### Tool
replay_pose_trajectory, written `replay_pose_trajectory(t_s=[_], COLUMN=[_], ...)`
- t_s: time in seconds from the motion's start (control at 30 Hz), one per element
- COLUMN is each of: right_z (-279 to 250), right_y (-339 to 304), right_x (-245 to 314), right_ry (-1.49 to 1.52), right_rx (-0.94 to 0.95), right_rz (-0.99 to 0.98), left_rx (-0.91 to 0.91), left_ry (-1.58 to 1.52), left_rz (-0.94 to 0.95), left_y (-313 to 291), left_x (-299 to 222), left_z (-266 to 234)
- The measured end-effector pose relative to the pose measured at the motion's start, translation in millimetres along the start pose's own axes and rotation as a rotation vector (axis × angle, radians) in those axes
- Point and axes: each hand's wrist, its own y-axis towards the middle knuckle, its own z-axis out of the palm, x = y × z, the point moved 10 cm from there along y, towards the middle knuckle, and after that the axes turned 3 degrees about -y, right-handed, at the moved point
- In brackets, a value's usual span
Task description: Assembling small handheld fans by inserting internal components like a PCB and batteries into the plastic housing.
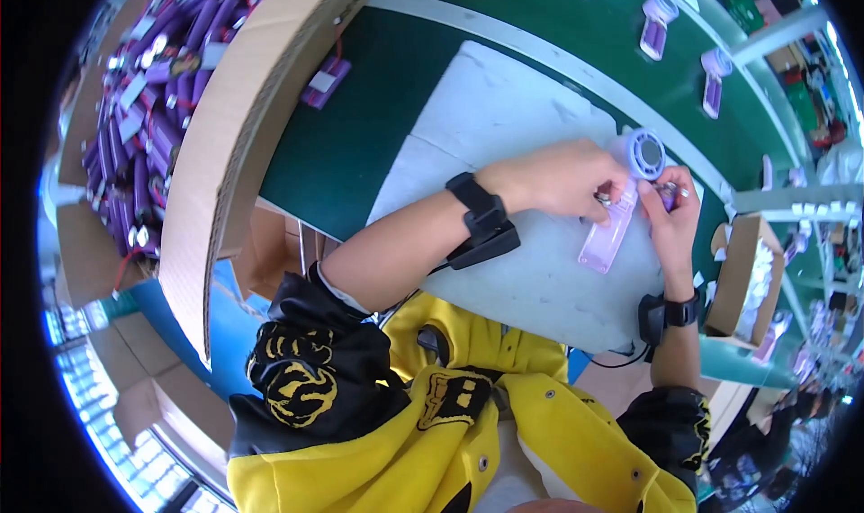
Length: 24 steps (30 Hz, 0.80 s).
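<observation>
A light purple handheld fan (608, 234) lies on the pale work mat (504, 108), its round slotted head (647, 155) pointing away from me and its long handle toward me. My left hand (580, 182) comes over from the left, its fingers curled and pinching at the upper part of the handle, just below the head. On the other side, my right hand (675, 216) is closed with its thumb near the fan's neck. Between its fingers shows a small dark purple piece (667, 195), mostly hidden, so its kind is unclear.
At the left, a tall cardboard box wall (243, 117) stands before a heap of purple battery packs (148, 144). One battery pack (327, 83) lies on the green table. Beyond a pale rail are more fans (659, 25). A small carton (745, 279) with white pieces stands right.
</observation>
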Motion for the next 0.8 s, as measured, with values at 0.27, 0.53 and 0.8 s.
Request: replay_pose_trajectory(t_s=[0.27,0.53,0.8], right_z=[24,52,54], right_y=[-24,-38,-39], right_x=[69,80,84], right_ry=[-0.243,-0.269,-0.277], right_rx=[0.048,0.089,0.094], right_rz=[-0.520,-0.584,-0.543], left_rx=[0.075,0.064,0.061], left_ry=[-0.206,-0.191,-0.180], left_rz=[-0.108,-0.137,-0.074], left_y=[-22,-24,-23], left_x=[-6,-8,-11], left_z=[-18,-25,-25])
